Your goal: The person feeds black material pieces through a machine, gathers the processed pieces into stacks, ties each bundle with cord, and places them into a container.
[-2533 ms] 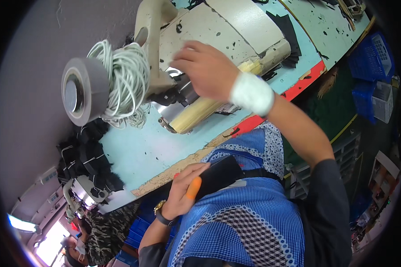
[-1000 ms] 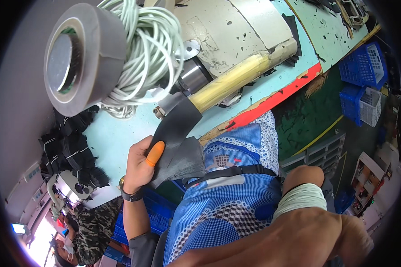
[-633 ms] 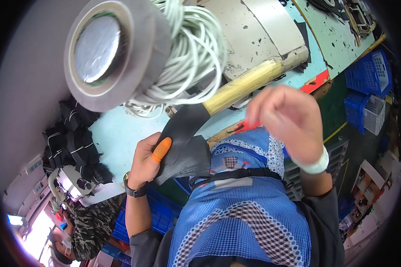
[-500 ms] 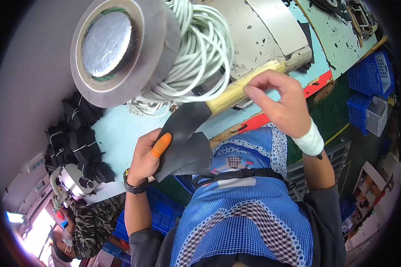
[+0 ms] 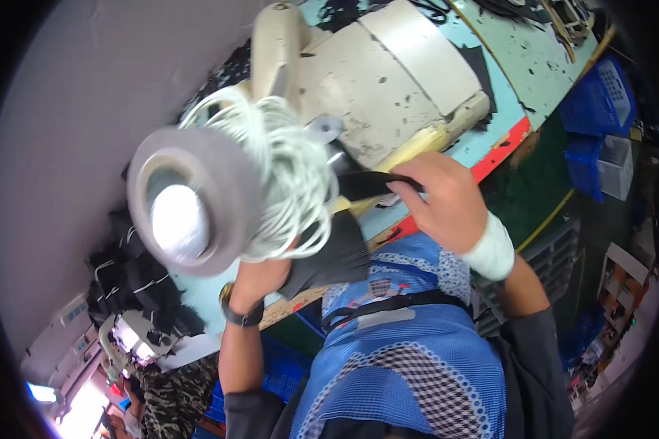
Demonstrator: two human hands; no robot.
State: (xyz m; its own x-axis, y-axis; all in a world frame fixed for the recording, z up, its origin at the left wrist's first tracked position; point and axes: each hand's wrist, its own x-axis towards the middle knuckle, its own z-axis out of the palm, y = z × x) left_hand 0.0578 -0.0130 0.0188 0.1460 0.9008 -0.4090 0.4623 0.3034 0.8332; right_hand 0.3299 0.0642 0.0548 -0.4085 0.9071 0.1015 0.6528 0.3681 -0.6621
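Note:
A black, flexible leather-like piece (image 5: 329, 252) spans the space between my two hands, in front of the machine's edge. My left hand (image 5: 260, 282) is at its lower left side and grips it; white cord hides most of its fingers. My right hand (image 5: 443, 201) pinches the upper right end of the piece between thumb and fingers, beside the yellow-covered edge (image 5: 414, 146) of a cream sewing machine (image 5: 373, 80).
A grey roll (image 5: 234, 197) and a bundle of white cord (image 5: 285, 175) hang close in front. Black bundles (image 5: 150, 285) lie at the left, near another machine (image 5: 135, 333) and a person in camouflage (image 5: 179, 388). Blue crates (image 5: 600, 102) stand at the right.
My right hand has come down and closed on the black piece's end, which now stretches along the machine's edge. The view has shifted, and the roll and cord now cover my left fingers.

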